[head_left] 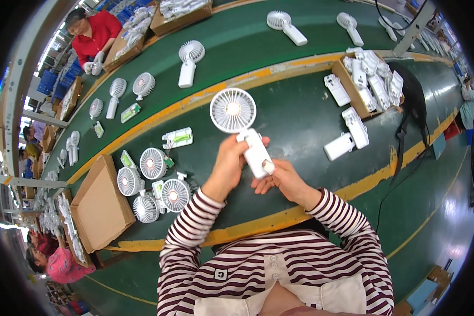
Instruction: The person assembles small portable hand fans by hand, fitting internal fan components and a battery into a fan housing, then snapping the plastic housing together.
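A white handheld fan (255,152) is in my hands over the green bench, its round grille pointing away from me. My left hand (227,166) is closed round the upper handle, just below the fan head. At the lower end of the handle, my right hand (287,181) grips with thumb and fingers. Something pale covers the tip of the right thumb; I cannot tell what it is. To the left lie several fan heads (175,195) with green parts showing. An opened handle half (177,138) with a green part inside rests beyond them.
A cardboard box (359,95) of white casings stands at the right, with loose casings (338,146) beside it. At the left is a cardboard tray (101,205). Fans (187,73) lie along the green conveyor (237,47). A co-worker in red (96,37) sits across it.
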A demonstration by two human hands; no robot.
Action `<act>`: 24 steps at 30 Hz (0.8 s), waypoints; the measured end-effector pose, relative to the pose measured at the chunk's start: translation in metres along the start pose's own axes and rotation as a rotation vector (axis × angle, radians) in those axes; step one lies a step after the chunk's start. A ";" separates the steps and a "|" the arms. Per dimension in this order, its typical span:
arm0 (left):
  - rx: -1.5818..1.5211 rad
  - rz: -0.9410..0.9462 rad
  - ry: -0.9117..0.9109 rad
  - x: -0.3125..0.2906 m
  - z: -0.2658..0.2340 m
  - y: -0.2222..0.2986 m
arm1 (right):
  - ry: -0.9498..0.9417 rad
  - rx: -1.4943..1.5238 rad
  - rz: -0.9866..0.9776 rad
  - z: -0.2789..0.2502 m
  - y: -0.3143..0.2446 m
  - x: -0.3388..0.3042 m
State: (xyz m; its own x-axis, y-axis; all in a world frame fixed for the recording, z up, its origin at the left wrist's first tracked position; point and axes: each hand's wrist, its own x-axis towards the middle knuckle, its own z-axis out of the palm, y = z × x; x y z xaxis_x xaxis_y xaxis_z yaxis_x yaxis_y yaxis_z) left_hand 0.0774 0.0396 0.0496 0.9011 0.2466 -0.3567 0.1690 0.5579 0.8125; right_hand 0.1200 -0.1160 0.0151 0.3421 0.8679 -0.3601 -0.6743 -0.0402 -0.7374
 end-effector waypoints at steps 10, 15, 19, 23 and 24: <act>1.119 0.311 0.609 0.228 0.005 0.078 | 0.064 -0.693 -0.445 -0.007 0.022 0.001; 1.002 0.483 0.578 0.271 0.006 0.086 | 0.029 -0.721 -0.411 -0.008 0.021 0.004; 0.983 0.639 0.620 0.256 -0.051 0.114 | 0.042 -0.718 -0.416 -0.007 0.023 0.005; 1.132 0.631 0.824 0.198 -0.145 0.149 | 0.045 -0.733 -0.437 -0.010 0.025 0.007; 1.176 0.637 0.856 0.182 -0.180 0.154 | 0.026 -0.733 -0.435 -0.009 0.027 0.008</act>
State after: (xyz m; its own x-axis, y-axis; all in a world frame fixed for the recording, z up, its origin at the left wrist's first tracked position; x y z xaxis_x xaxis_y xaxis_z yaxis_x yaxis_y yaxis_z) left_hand 0.1958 0.3135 0.0267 0.5292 0.7710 0.3541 0.4348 -0.6049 0.6671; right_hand 0.1106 -0.1140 -0.0126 0.4938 0.8689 0.0345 0.1119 -0.0242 -0.9934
